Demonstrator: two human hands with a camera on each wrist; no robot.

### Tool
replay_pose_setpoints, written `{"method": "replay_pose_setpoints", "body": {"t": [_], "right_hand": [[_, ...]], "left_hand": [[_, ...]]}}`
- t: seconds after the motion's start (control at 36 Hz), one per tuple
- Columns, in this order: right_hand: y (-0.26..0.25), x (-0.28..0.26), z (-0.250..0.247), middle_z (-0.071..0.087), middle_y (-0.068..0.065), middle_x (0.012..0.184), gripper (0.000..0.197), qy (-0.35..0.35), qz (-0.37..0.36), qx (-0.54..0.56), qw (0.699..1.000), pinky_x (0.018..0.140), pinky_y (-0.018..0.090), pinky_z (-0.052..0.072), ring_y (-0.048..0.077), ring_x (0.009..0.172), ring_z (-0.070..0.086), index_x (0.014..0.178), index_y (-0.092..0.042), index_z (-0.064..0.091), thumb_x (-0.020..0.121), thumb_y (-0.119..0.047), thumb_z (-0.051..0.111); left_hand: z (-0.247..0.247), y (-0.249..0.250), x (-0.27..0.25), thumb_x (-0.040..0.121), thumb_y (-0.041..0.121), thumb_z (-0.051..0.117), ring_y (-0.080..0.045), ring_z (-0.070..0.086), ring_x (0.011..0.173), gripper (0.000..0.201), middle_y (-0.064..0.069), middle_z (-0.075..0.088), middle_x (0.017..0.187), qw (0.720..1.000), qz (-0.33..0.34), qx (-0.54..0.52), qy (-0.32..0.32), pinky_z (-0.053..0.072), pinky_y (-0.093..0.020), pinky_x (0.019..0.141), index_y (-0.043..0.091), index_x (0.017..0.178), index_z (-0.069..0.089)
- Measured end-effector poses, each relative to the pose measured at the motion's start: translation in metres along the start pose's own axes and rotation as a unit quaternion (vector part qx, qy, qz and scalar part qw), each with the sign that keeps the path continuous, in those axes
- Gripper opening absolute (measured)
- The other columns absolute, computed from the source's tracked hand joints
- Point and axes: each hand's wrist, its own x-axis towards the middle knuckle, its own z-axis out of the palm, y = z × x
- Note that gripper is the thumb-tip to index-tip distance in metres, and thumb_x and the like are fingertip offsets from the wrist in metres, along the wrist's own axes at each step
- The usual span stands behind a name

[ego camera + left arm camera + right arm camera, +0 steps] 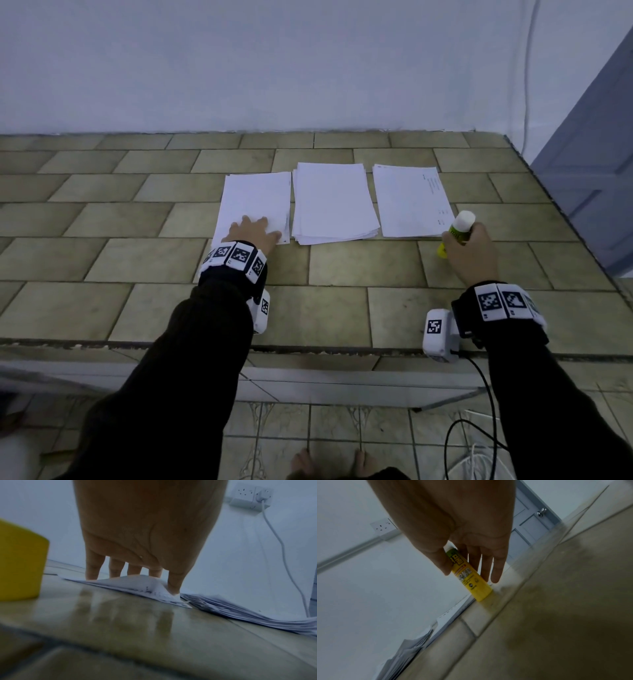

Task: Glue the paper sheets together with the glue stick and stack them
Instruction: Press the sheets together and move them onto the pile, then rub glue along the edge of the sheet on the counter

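Observation:
Three lots of white paper lie in a row on the tiled counter (342,294): a left sheet (255,202), a thicker middle stack (334,202) and a right sheet with some print (409,200). My left hand (260,228) rests on the near edge of the left sheet with its fingers spread and straight. In the left wrist view the paper (137,586) bulges up a little between the fingers and the thumb. My right hand (462,236) grips the yellow glue stick (462,221) with its white cap on. It stands tilted with its base on the counter beside the right sheet's near corner (474,584).
The counter's front edge (308,347) runs close under my wrists, and its right edge slants toward a grey door (599,171). A white wall stands behind the paper. A wall socket with a white cable (252,494) hangs at the right. A blurred yellow object (20,568) sits close on the left.

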Motion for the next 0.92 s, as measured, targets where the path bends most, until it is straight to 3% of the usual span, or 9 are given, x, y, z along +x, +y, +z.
{"method": "replay_pose_setpoints", "body": {"t": [0.11,0.19,0.42,0.5,0.56,0.61,0.67,0.72,0.92], "right_hand": [[0.001,0.002,0.000,0.053,0.015,0.108,0.034,-0.004,-0.005,-0.004,1.000,0.078,0.033,0.035,0.032,0.103,0.052,0.121,0.001,0.047,0.097,-0.021,0.053],[0.002,0.003,0.000,0.048,0.009,0.103,0.034,-0.010,-0.004,0.002,1.000,0.078,0.034,0.035,0.027,0.098,0.049,0.122,0.001,0.045,0.097,-0.021,0.053],[0.002,0.002,0.003,0.056,0.016,0.117,0.036,-0.016,0.003,0.004,1.000,0.081,0.035,0.037,0.033,0.106,0.053,0.127,-0.003,0.044,0.098,-0.022,0.052],[0.002,0.002,0.002,0.056,0.018,0.120,0.037,-0.017,0.004,0.002,1.000,0.082,0.035,0.037,0.035,0.109,0.053,0.129,-0.003,0.043,0.098,-0.021,0.052],[0.002,0.002,0.002,0.056,0.018,0.121,0.037,-0.019,0.005,0.002,1.000,0.082,0.035,0.037,0.035,0.109,0.053,0.130,-0.004,0.043,0.098,-0.022,0.052],[0.002,0.002,0.001,0.056,0.018,0.122,0.038,-0.018,0.003,-0.002,1.000,0.082,0.035,0.037,0.035,0.110,0.053,0.129,-0.003,0.043,0.098,-0.021,0.052],[0.002,0.001,0.000,0.055,0.018,0.122,0.038,-0.020,-0.002,-0.009,1.000,0.082,0.035,0.037,0.035,0.109,0.053,0.129,-0.002,0.043,0.097,-0.018,0.054],[0.002,0.000,0.000,0.055,0.018,0.121,0.039,-0.026,-0.006,-0.020,0.999,0.082,0.035,0.037,0.034,0.109,0.053,0.129,-0.002,0.043,0.095,-0.014,0.056],[0.001,-0.001,-0.005,0.059,0.016,0.125,0.041,-0.054,-0.046,-0.029,0.997,0.083,0.030,0.039,0.031,0.110,0.057,0.129,-0.002,0.049,0.092,-0.011,0.062]], "left_hand": [[-0.003,-0.001,-0.001,0.096,0.055,0.029,-0.037,0.042,0.129,0.059,-0.013,0.042,0.146,0.998,-0.011,-0.062,0.020,0.036,-0.049,0.108,0.020,0.142,0.045],[-0.010,-0.004,-0.006,0.098,0.052,0.030,-0.036,0.048,0.122,0.056,-0.012,0.053,0.137,0.989,-0.017,-0.113,0.089,0.039,-0.048,0.103,0.019,0.140,0.047],[-0.036,-0.009,-0.011,0.100,0.048,0.038,-0.032,0.055,0.086,0.041,-0.009,0.058,0.090,0.933,-0.010,-0.256,0.252,0.040,-0.037,0.073,0.011,0.091,0.053],[-0.043,-0.011,-0.016,0.101,0.051,0.041,-0.025,0.048,0.070,0.046,-0.003,0.049,0.074,0.908,0.023,-0.303,0.289,0.032,-0.031,0.061,0.010,0.082,0.050],[-0.047,-0.006,-0.024,0.101,0.049,0.044,-0.024,0.047,0.070,0.046,-0.006,0.051,0.076,0.891,0.076,-0.326,0.306,0.030,-0.030,0.056,0.008,0.083,0.052],[-0.049,0.001,-0.036,0.100,0.047,0.048,-0.022,0.054,0.079,0.044,-0.013,0.062,0.090,0.878,0.146,-0.345,0.297,0.038,-0.029,0.063,0.005,0.096,0.061],[-0.044,0.006,-0.047,0.097,0.051,0.051,-0.017,0.059,0.107,0.050,-0.008,0.065,0.121,0.880,0.214,-0.340,0.254,0.046,-0.031,0.087,0.010,0.122,0.063],[-0.035,0.011,-0.059,0.092,0.056,0.055,-0.016,0.044,0.134,0.058,-0.003,0.051,0.145,0.893,0.269,-0.311,0.186,0.037,-0.038,0.110,0.017,0.135,0.056],[0.008,0.022,-0.098,0.080,0.070,0.049,-0.018,0.013,0.151,0.068,-0.001,0.027,0.160,0.919,0.382,-0.096,0.012,0.014,-0.045,0.122,0.035,0.138,0.053]]}}
